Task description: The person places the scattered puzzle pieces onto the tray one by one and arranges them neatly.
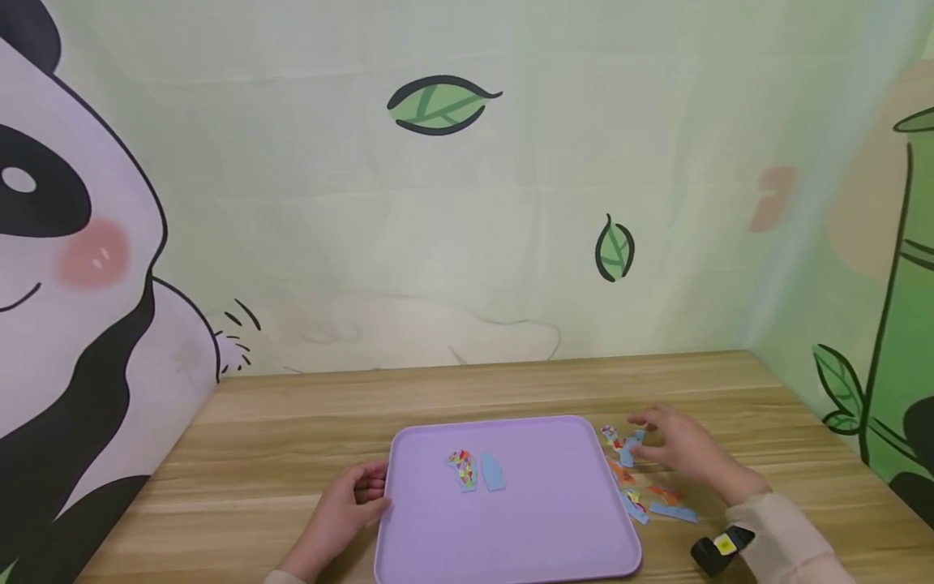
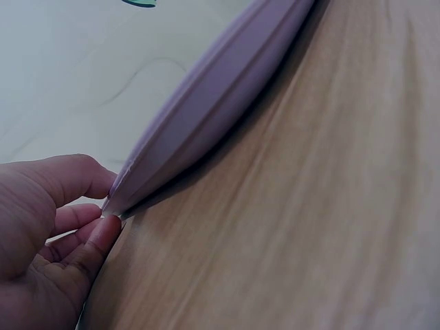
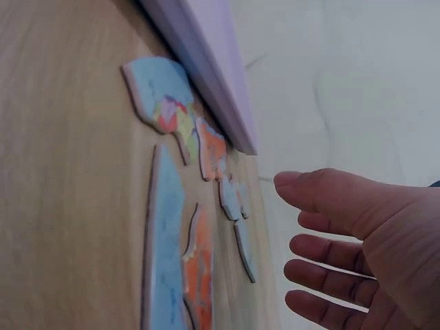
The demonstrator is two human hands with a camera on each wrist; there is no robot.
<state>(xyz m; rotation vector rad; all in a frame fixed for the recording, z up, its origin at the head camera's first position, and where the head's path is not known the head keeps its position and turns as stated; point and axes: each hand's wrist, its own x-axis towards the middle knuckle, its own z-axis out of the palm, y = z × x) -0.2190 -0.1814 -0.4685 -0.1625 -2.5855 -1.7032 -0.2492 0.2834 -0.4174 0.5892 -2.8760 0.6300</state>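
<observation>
On the left, my left hand [image 1: 349,504] holds the rim of a purple tray [image 1: 511,539]; in the left wrist view its thumb and forefinger meet the tray's edge. Two puzzle pieces lie apart on the tray: a multicoloured map piece [image 1: 463,470] and a plain blue piece [image 1: 492,472]. My right hand [image 1: 682,444] hovers over loose pieces beside the tray's right edge, fingers spread and holding nothing. Below it are a blue piece [image 1: 631,448], an orange piece [image 3: 211,148], a blue strip [image 1: 673,512] and a blue piece with coloured patches [image 3: 157,86].
A black wrist device [image 1: 718,551] with a yellow label sits at my right sleeve. The wood-grain table [image 1: 306,414] meets a pale wall sheet [image 1: 328,203] printed with leaves and a panda.
</observation>
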